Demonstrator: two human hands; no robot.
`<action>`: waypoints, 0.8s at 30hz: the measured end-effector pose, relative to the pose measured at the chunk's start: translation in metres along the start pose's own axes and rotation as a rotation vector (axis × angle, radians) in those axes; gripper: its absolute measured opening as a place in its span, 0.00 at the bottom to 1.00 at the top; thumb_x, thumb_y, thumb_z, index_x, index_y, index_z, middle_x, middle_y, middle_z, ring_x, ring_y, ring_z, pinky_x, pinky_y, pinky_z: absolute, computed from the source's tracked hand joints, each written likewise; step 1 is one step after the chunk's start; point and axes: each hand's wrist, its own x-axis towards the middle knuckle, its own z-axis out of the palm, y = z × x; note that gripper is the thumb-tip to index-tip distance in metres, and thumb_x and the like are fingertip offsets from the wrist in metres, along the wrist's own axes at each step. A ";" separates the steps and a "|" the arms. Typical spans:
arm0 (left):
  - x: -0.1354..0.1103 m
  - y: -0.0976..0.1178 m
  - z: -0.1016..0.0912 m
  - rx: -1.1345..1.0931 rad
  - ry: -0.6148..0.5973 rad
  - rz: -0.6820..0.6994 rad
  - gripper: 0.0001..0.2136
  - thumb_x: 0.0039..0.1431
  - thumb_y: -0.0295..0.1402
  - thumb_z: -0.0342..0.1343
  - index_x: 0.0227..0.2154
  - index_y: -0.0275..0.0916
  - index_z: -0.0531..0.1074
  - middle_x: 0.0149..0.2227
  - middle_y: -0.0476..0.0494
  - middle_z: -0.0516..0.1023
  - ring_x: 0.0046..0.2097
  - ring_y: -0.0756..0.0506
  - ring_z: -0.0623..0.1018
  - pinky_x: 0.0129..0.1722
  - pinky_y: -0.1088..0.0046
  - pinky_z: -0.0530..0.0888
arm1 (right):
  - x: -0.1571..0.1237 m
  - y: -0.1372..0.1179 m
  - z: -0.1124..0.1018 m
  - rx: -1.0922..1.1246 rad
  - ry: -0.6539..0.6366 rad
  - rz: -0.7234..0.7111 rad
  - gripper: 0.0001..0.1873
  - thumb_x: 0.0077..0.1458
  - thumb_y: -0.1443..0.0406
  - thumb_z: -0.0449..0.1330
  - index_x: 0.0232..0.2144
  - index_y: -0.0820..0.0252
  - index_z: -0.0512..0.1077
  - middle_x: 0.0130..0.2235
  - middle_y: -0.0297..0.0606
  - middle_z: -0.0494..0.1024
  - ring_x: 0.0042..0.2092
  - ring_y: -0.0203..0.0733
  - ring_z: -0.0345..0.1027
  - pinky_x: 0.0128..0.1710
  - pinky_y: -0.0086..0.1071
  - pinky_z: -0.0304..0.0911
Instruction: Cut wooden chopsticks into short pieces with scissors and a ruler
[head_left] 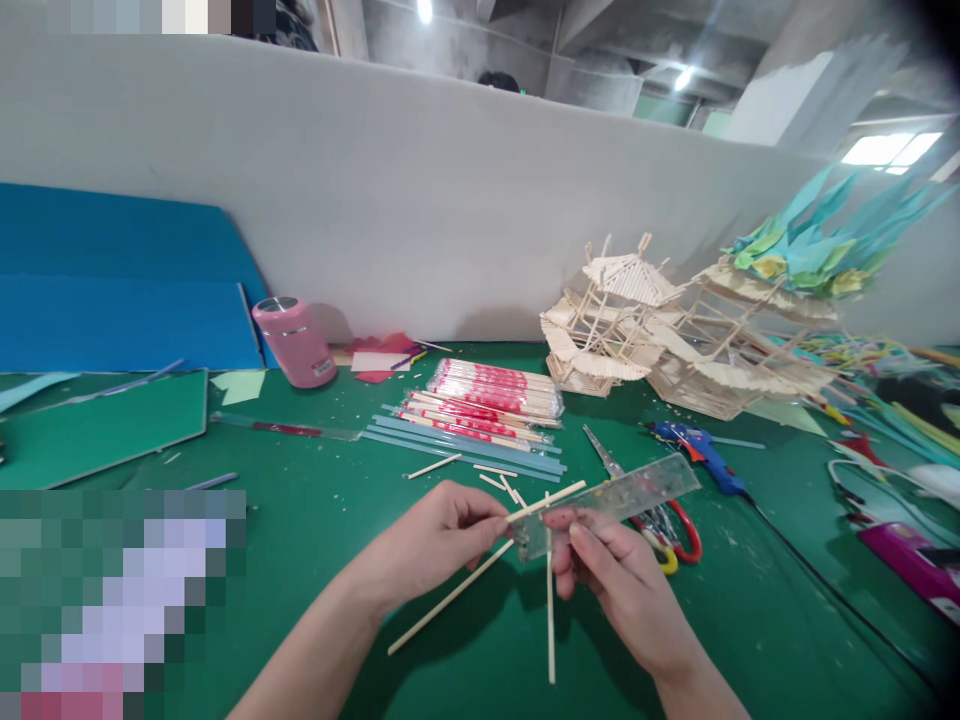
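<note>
My left hand [450,530] pinches a thin wooden stick [562,493] along the upper edge of a transparent ruler [637,493]. The ruler's near end is held between thumb and fingers of my right hand [607,565], and it tilts up to the right. Below the left fingers a longer wooden stick [450,598] slants down to the left. Another stick [551,625] points downward beside the right fingers; I cannot tell whether that hand grips it. Scissors [686,530] with red and yellow handles lie partly hidden behind the ruler.
Short stick pieces [491,482], blue glue sticks [465,448] and packs of chopsticks [495,388] lie ahead. A pink cup [295,342] stands at left. On the right are a blue glue gun [701,452] with its cord and wooden stick models [600,340]. A white partition [412,210] rises behind.
</note>
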 end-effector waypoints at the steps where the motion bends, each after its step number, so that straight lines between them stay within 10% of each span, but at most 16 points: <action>1: 0.000 0.000 0.000 0.004 -0.004 0.002 0.14 0.54 0.37 0.45 0.26 0.35 0.72 0.17 0.55 0.57 0.21 0.54 0.56 0.20 0.78 0.53 | 0.000 0.000 0.000 0.001 0.002 -0.002 0.12 0.55 0.61 0.51 0.32 0.61 0.72 0.32 0.38 0.69 0.26 0.33 0.65 0.26 0.30 0.60; 24: -0.005 0.007 0.003 0.170 0.061 -0.022 0.14 0.55 0.35 0.42 0.24 0.35 0.70 0.18 0.54 0.57 0.23 0.53 0.56 0.21 0.77 0.54 | 0.000 -0.005 0.008 -0.100 0.025 -0.054 0.12 0.56 0.60 0.50 0.31 0.62 0.69 0.28 0.36 0.68 0.26 0.35 0.64 0.27 0.30 0.60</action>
